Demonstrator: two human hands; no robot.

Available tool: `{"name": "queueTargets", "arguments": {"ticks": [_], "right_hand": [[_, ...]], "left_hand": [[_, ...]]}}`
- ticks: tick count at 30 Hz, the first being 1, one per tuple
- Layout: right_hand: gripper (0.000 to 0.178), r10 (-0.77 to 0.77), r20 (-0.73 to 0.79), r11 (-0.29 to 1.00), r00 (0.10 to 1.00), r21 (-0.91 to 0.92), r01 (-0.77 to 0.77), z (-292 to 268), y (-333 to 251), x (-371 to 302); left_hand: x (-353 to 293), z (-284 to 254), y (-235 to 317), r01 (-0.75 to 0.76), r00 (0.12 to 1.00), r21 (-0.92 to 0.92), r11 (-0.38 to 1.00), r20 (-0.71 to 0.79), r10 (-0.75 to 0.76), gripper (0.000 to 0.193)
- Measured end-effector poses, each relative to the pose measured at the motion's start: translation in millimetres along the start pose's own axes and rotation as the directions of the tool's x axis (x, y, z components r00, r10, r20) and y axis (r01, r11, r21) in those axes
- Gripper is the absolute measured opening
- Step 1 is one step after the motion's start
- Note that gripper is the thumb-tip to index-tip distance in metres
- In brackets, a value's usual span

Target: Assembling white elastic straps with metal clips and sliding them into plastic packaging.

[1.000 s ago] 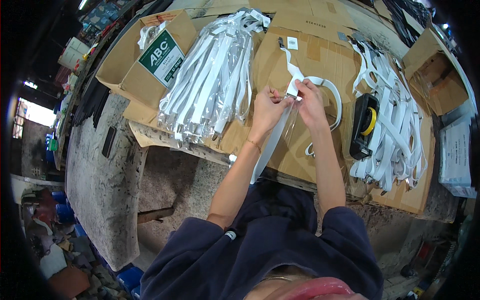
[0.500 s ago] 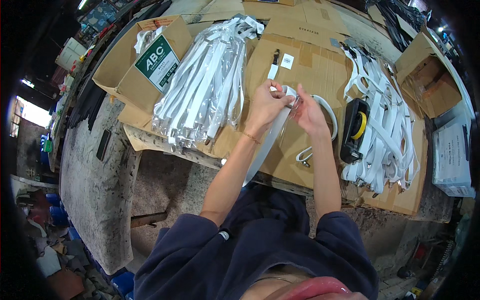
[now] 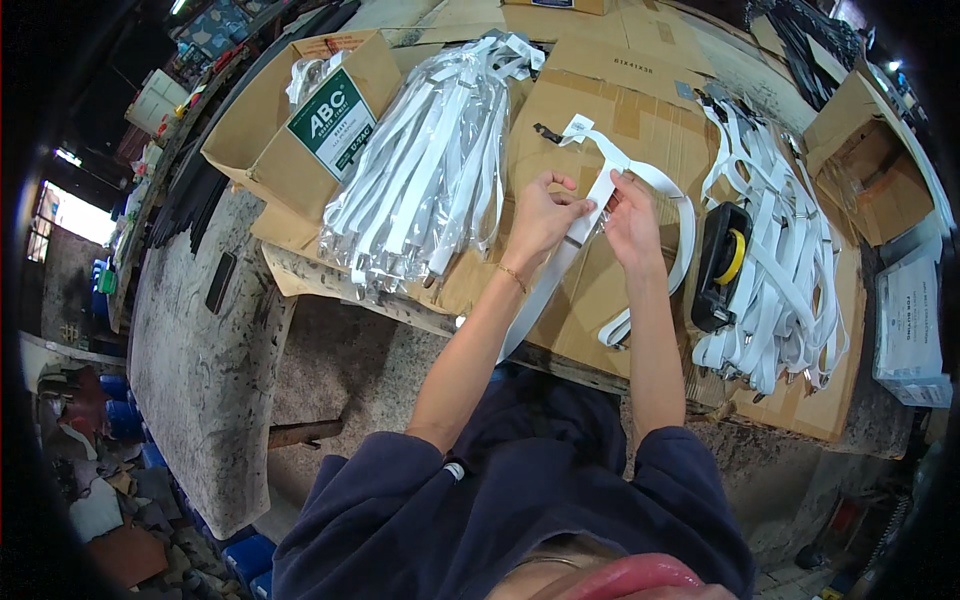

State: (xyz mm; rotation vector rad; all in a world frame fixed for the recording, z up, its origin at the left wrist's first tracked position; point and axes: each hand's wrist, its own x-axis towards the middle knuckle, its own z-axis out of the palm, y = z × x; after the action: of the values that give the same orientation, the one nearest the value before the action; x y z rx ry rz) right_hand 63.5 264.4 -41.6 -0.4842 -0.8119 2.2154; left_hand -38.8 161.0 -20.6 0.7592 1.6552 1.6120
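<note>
A long white strap [image 3: 538, 290], which looks like a lanyard, runs between my hands and hangs down toward the table's near edge. My left hand [image 3: 543, 222] pinches it on the left side. Close beside, my right hand [image 3: 633, 225] has its thumb and fingers closed on the same strap a little higher up. Something clear and shiny shows by the right fingers, too small to make out. Beyond the hands, the strap crosses itself and ends near a black clip [image 3: 547, 133]. A small white square tag [image 3: 578, 125] lies beside that clip. The strap also loops round the right forearm's far side.
Cardboard [image 3: 640, 115] covers the table. At left stand bagged white straps [image 3: 425, 170] and a cardboard box [image 3: 240, 150] with a green label. To the right are a black tape dispenser [image 3: 712, 300] with a yellow core, a loose strap pile [image 3: 785, 270] and an open box [image 3: 870, 180].
The strap's far part with the black clip has swung over near the tag, and the strap now lies crossed ahead of my hands. Both hands have opened out slightly from their tight bunch.
</note>
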Motion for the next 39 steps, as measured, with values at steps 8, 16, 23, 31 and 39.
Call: {"name": "queueTargets", "arguments": {"ticks": [8,16,23,31,39], "right_hand": [[0.019,0.102,0.042,0.994,0.994,-0.04,-0.1,7,-5,-11],[0.023,0.064,-0.094,0.982,0.994,0.182,-0.046,-3,3,11],[0.014,0.02,0.025,0.997,0.999,0.077,-0.022,12,-3,-2],[0.027,0.042,0.071,0.998,0.997,0.051,-0.046,12,-10,-18],[0.028,-0.378,0.273,0.426,0.885,-0.797,0.428,26,-82,-17]], "left_hand": [[6,13,12,-0.141,0.989,-0.097,0.985,-0.055,0.136,0.03],[-2,11,17,-0.112,0.993,0.021,0.994,-0.04,0.113,0.032],[5,15,21,-0.151,0.987,0.038,0.988,-0.054,0.153,0.031],[2,20,41,-0.127,0.987,-0.173,0.977,-0.121,0.107,0.032],[2,14,58,-0.134,0.983,-0.122,0.983,0.107,0.148,0.034]]}}
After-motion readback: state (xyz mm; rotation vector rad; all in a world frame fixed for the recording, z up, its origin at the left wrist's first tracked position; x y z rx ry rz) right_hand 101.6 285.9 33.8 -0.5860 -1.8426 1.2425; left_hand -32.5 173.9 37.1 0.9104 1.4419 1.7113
